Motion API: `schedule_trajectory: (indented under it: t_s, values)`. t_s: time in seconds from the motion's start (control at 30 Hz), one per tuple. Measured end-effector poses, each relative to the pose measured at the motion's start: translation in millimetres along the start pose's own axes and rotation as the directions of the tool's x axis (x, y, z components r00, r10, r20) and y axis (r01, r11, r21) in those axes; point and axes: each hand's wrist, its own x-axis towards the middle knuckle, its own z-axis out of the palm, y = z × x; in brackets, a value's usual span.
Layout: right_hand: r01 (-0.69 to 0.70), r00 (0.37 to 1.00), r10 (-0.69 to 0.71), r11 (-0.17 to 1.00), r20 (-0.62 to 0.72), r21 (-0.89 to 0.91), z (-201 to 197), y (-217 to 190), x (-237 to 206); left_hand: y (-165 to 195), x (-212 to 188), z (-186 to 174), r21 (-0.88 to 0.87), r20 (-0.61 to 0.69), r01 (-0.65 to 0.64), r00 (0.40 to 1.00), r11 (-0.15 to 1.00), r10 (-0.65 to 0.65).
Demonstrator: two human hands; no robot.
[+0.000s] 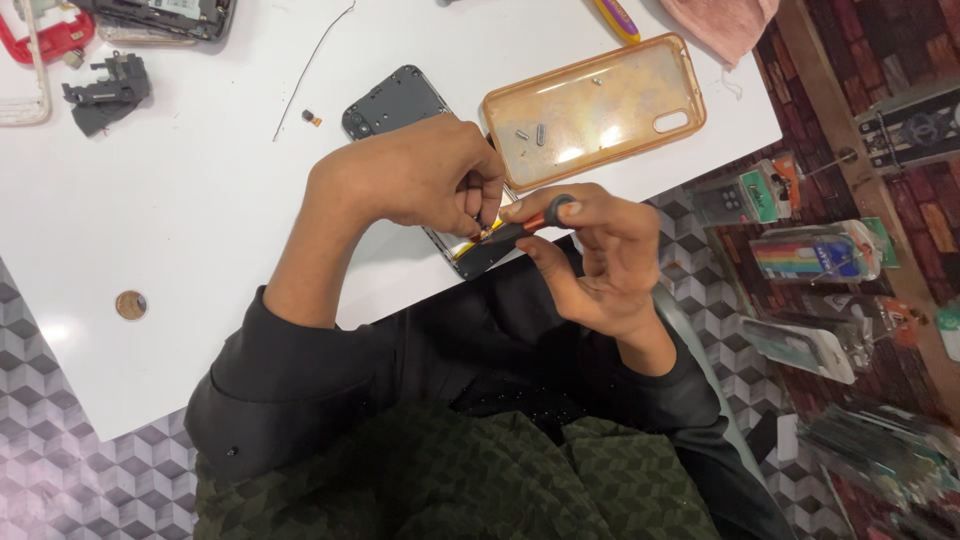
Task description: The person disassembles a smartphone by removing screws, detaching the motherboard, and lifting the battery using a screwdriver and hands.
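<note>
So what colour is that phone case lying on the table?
Translucent orange phone case, seen best in the head view.

A white table (200, 190) carries an opened dark phone body (395, 105), an orange translucent phone case (595, 108) holding small screws, a thin wire (310, 65), a black plastic part (108, 92), a tiny component (313, 119) and a brown coin (131, 305).

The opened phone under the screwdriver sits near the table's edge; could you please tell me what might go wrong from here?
1. The opened phone overhangs the table edge, steadied only by the left hand; it may tip off.
2. The screwdriver in the right hand could slip and scratch parts.
3. The loose screws in the orange case could scatter if bumped.
</note>
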Motion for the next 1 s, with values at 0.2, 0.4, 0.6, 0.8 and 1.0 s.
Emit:
schedule_trajectory:
  t_s: [0.2,0.4,0.6,0.8,1.0]
  values:
    - [0.059,0.995,-0.05,0.994,0.09,-0.092,-0.1,-7.6,11.0,0.8,-0.2,0.3,-0.017,0.007,0.044,0.999,0.999,-0.044]
    - [0.088,0.996,-0.085,0.992,0.042,-0.089,1.2,-9.1,12.6,0.8,-0.2,-0.5,0.008,0.015,0.056,0.998,0.998,-0.056]
    - [0.14,0.99,-0.138,0.988,0.027,-0.072,4.2,-9.8,-0.8,-0.8,-0.6,-0.7,0.007,0.006,0.032,0.999,0.999,-0.033]
    - [0.109,0.993,-0.107,0.993,0.055,-0.044,11.2,-1.8,-2.5,-0.4,-0.5,-0.7,-0.014,0.013,0.031,0.999,0.999,-0.031]
    - [0.137,0.988,-0.127,0.985,0.092,-0.106,11.9,-6.1,2.4,-3.3,0.7,1.7,-0.018,-0.005,-0.022,1.0,1.0,0.022]
